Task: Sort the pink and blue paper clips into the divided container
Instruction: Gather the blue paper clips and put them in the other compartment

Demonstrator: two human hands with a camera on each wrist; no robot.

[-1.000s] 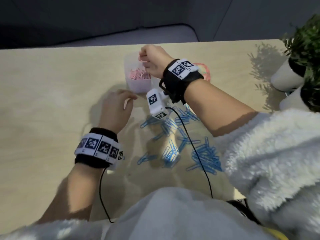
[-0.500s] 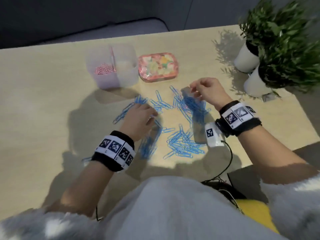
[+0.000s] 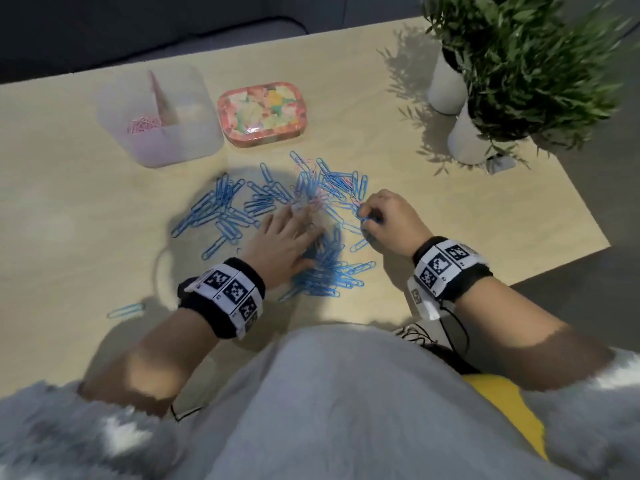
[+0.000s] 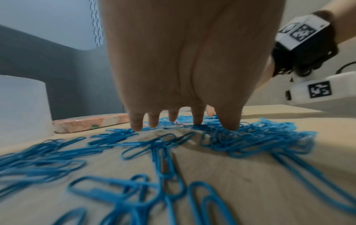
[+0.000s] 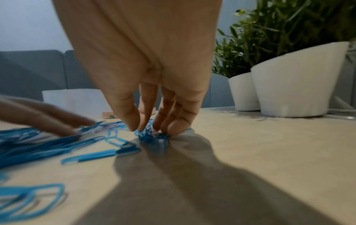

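The blue paper clips lay scattered in a loose heap on the wooden table, just in front of the divided container. A few pink paper clips sat in the container's left compartment; its right compartment looked bare, though the frosted wall blurred the view. One stray blue clip lay well apart from the heap, on the near-left side of it.

The left hand rested flat on the middle of the heap with its fingers straight and spread — the fingertips pressed down onto the clips, gripping nothing. The right hand sat at the heap's right edge, its fingers curled downward and bunched together with the thumb, pinching a small tangle of blue clips against the table. A faint pink tint showed among the blue clips at the far side of the heap, too blurred to say how many.

Just beside the container, on its right, lay a floral tin lid — flat on the table, not touching the heap. Farther right of the container stood two white pots holding green plants. Both wrists wore black bands with patterned marker tags.
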